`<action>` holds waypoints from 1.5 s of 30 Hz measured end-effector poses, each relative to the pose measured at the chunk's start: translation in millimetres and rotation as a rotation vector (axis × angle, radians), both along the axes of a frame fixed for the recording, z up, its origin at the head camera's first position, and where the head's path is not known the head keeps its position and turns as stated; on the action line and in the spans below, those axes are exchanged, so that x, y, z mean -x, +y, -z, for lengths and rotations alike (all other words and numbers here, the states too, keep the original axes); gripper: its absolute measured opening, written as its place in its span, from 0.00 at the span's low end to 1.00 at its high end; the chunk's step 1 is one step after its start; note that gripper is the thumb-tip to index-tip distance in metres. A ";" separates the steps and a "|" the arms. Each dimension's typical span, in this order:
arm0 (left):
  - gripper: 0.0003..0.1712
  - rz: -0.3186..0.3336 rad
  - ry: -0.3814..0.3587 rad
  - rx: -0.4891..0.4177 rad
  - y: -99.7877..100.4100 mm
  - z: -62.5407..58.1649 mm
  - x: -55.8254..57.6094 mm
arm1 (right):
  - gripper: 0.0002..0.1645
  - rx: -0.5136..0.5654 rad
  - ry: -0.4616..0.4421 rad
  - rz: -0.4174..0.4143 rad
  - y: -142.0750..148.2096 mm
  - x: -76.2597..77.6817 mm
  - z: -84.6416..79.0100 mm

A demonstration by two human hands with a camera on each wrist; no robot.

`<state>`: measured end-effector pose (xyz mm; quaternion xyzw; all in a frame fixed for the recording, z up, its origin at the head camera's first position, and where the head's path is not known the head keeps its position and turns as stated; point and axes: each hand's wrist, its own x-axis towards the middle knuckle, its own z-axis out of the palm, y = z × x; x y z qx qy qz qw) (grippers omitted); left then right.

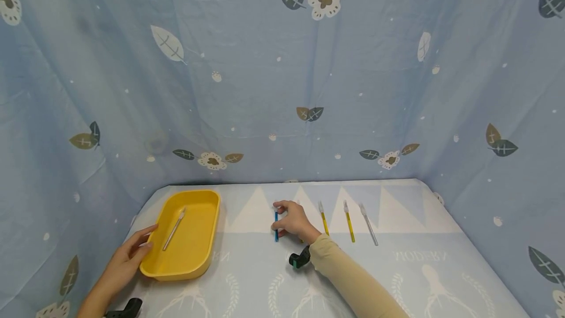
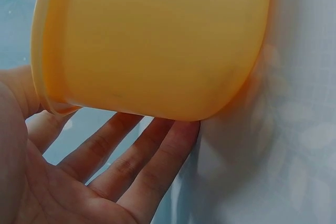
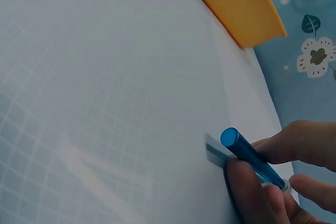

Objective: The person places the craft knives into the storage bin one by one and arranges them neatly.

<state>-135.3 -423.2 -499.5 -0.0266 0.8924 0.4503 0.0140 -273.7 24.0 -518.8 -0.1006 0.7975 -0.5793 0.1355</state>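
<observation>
My right hand (image 1: 293,221) pinches a blue-handled craft knife (image 1: 276,225) between thumb and fingers, low over the table. In the right wrist view the blue handle's round end (image 3: 229,137) points toward the camera, with fingertips along both sides. My left hand (image 1: 128,256) holds the left side of a yellow tray (image 1: 180,275). Its thumb lies at the rim and its fingers rest along the outer wall (image 2: 157,51) in the left wrist view. A silver craft knife (image 1: 174,229) lies inside the tray.
To the right of my right hand, two yellow craft knives (image 1: 349,222) (image 1: 324,220) and a silver one (image 1: 370,227) lie in a row with clear-capped tips away from me. Another yellow handle is partly hidden under the hand. A blue patterned curtain (image 1: 265,87) surrounds the table (image 1: 353,278).
</observation>
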 end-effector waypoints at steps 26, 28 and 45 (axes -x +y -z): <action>0.35 0.004 -0.016 0.003 1.7 -1.8 0.2 | 0.44 -0.013 -0.083 -0.016 2.5 4.1 -16.5; 0.35 0.003 -0.020 0.002 1.9 -2.3 0.5 | 0.44 -0.021 -0.085 -0.013 2.3 5.2 -17.6; 0.35 -0.010 -0.040 0.005 1.2 -2.5 2.1 | 0.43 0.010 -0.132 -0.013 3.8 4.9 -19.0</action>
